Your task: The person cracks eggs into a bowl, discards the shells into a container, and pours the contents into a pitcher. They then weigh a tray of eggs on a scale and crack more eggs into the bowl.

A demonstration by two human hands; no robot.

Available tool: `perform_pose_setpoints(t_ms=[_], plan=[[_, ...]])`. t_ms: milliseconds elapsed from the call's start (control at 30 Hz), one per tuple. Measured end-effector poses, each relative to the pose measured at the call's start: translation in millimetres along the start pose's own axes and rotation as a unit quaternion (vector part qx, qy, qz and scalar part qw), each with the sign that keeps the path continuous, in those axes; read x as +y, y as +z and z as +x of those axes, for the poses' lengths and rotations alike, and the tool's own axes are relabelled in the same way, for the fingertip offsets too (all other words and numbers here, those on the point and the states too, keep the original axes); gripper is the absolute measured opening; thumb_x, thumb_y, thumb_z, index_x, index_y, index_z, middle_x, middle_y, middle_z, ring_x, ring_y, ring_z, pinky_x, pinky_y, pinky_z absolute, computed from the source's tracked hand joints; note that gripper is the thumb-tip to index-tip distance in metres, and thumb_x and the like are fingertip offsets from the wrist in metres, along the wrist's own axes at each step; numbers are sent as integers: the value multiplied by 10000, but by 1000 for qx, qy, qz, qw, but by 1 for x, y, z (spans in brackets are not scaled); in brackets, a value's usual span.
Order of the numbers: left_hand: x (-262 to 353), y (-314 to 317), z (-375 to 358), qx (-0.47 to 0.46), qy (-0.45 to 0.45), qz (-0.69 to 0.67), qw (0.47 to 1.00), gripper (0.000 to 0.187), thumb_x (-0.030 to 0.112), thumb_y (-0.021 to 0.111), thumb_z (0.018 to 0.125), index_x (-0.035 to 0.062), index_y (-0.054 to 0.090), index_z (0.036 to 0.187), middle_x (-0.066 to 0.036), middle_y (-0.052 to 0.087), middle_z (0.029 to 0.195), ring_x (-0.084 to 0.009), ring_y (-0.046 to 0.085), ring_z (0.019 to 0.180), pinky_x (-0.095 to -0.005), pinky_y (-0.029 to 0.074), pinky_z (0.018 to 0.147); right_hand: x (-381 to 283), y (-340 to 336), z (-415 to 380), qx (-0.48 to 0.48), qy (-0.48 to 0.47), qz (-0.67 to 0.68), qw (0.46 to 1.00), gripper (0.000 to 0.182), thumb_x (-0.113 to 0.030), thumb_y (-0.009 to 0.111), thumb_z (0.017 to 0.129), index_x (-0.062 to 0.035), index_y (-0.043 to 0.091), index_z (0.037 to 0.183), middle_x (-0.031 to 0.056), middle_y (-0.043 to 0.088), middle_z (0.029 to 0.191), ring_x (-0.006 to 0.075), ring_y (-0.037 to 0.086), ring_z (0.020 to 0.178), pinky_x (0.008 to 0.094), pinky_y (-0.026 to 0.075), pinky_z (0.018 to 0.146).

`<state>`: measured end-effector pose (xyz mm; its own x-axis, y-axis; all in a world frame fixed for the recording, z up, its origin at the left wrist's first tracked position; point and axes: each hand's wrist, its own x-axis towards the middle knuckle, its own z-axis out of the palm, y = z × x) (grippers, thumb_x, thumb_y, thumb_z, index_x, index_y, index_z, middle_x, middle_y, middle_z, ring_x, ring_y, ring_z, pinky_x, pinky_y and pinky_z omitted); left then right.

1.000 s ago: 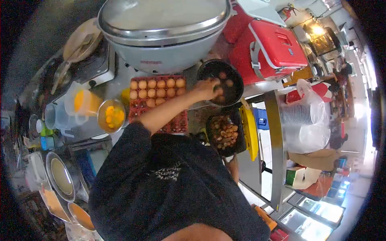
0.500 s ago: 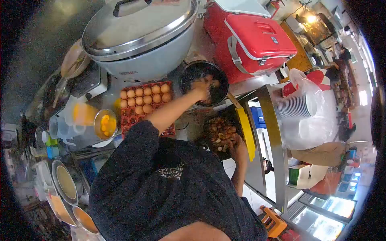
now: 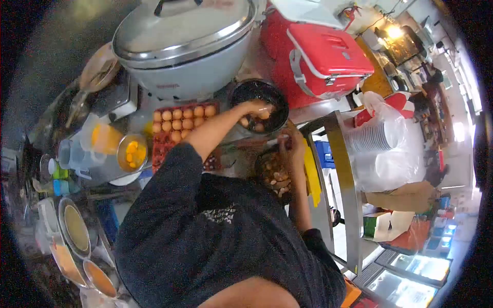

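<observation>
My left hand (image 3: pixel 258 109) is inside a round black bowl (image 3: pixel 276 95), with its fingers curled around what looks like an egg. Brown eggs (image 3: pixel 259 127) lie at the bottom of the bowl, which seems to hold water. My right hand (image 3: pixel 290 141) is just below the bowl's right side, its fingers bent together; what they hold is blurred. Under the right wrist stands a dark container (image 3: pixel 277 177) with brown and whitish pieces that look like eggshells. Left of the bowl, a red egg tray (image 3: pixel 160 146) carries several brown eggs (image 3: pixel 187 123), partly covered by my left forearm.
A large lidded rice cooker (image 3: pixel 179 77) stands behind the tray, beside a red cooler box (image 3: pixel 328 61). A metal bowl (image 3: pixel 132 152) of yolks is at left. Stacked bowls in plastic (image 3: pixel 375 138) sit at right, past a yellow strip (image 3: pixel 311 172) and a metal edge.
My right hand has moved up from the container of shell-like pieces toward the black bowl. My left hand stays in the bowl, turned slightly, and the view has shifted a little.
</observation>
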<state>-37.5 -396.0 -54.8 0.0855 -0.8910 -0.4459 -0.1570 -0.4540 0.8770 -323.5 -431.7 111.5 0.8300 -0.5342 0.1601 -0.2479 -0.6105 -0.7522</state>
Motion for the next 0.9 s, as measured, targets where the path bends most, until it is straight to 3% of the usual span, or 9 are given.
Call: perform_pose_setpoints(t_ms=[100, 233, 333, 367, 500, 667, 800, 833, 900], plan=[[48, -16, -5, 44, 34, -129, 990, 601, 669, 307, 902, 161, 594, 1043, -62, 578, 963, -191, 527, 752, -345, 436, 570, -20, 27, 56, 78, -161, -21, 984, 408, -162, 649, 847, -66, 549, 1231, 184, 587, 1047, 347, 583, 1000, 409, 482, 815], [123, 17, -86, 176, 3, -252, 952, 544, 626, 293, 908, 176, 573, 1030, -57, 539, 1044, -159, 501, 821, -385, 415, 622, -11, 58, 99, 54, -198, -27, 978, 452, -155, 637, 844, -25, 493, 1251, 212, 545, 1123, 378, 552, 1027, 404, 471, 845], [84, 2, -64, 198, -30, -356, 913, 377, 471, 393, 927, 160, 575, 1039, -55, 557, 952, -155, 520, 775, -368, 439, 631, -2, 66, 102, 78, -269, -46, 959, 420, -164, 639, 851, -6, 491, 1211, 204, 550, 1106, 375, 553, 1010, 399, 459, 880], [66, -6, -53, 204, -9, -406, 891, 328, 430, 427, 938, 160, 571, 1055, -47, 568, 926, -147, 518, 779, -342, 443, 645, -17, 64, 89, 65, -167, -35, 983, 493, -94, 678, 824, -2, 457, 1255, 244, 548, 1125, 421, 547, 1026, 442, 442, 902], [99, 11, -86, 313, 106, -607, 723, 220, 219, 539, 882, 123, 547, 1080, -56, 568, 906, -208, 573, 816, -396, 528, 750, 13, 88, 58, 99, -127, 43, 986, 512, -86, 673, 826, -15, 459, 1285, 248, 547, 1130, 402, 561, 1021, 430, 453, 904], [134, 17, -201, 254, 215, -567, 754, 225, 180, 554, 870, 107, 529, 1081, -36, 554, 864, -246, 603, 803, -437, 547, 824, 58, 143, -3, -27, -315, -157, 936, 529, -70, 612, 863, -39, 420, 1355, 244, 515, 1200, 406, 561, 1041, 417, 469, 907], [101, 20, -317, 213, 261, -540, 772, 178, 261, 544, 903, 113, 538, 1003, -4, 535, 754, -183, 583, 673, -361, 533, 654, 55, 196, 1, -122, -220, -147, 957, 501, -89, 566, 882, -43, 422, 1360, 237, 451, 1344, 407, 529, 1133, 424, 487, 884], [88, 24, -346, 249, 253, -491, 796, 149, 240, 558, 893, 101, 526, 937, -1, 521, 712, -167, 567, 635, -338, 506, 596, 71, 211, -1, -57, -214, -208, 953, 476, -138, 547, 896, -27, 431, 1344, 246, 486, 1282, 401, 571, 1037, 433, 509, 813], [54, 37, -395, 351, 199, -375, 835, 153, 227, 569, 896, 85, 520, 869, -2, 504, 650, -149, 544, 578, -316, 469, 526, 95, 236, 0, -130, -199, -310, 920, 632, -59, 547, 809, -107, 367, 1413, 260, 496, 1274, 403, 585, 1016, 435, 531, 736]])
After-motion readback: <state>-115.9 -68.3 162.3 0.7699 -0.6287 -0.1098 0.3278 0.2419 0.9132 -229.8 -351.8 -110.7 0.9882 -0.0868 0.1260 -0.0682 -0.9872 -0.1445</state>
